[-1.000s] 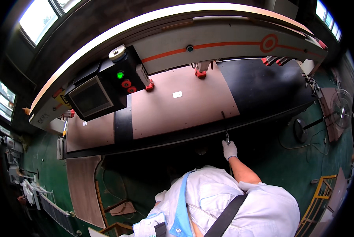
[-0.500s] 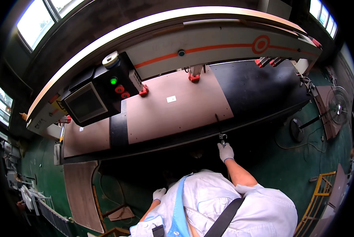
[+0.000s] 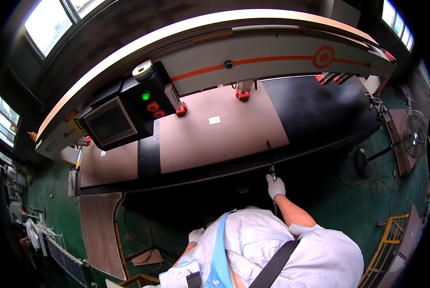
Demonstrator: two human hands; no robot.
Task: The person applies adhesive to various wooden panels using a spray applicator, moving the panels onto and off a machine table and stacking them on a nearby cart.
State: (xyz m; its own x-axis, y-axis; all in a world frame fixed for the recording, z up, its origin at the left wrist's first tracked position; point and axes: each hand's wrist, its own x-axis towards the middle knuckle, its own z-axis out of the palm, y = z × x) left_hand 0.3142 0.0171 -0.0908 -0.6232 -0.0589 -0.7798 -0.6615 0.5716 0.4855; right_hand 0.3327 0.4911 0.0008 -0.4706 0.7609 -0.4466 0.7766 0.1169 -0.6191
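My right hand [image 3: 276, 188], in a white glove, is closed around an air blow gun [image 3: 272, 170] at the near edge of the machine table. Its thin dark nozzle points away from me over the board, and a hose drops below the hand. Beyond it lies a large brown board [image 3: 191, 139] with a small white label [image 3: 214, 120], flat on the black table [image 3: 315, 110]. My left hand [image 3: 195, 235], also gloved, hangs low beside my body, away from the table; its fingers are too small and hidden to read.
Over the table spans a grey beam [image 3: 282, 66] carrying a control box with a screen [image 3: 110, 123]. Another brown board [image 3: 109, 165] lies at the left. A curved panel [image 3: 101, 230] rests below it. At right stand a fan [image 3: 414, 137] and a yellow frame [image 3: 385, 245].
The nozzle, seen turned aside with its fitting before, now lines up more straight ahead as my right hand shifts slightly. The whole view has slid a little to the right. My left hand stays low.
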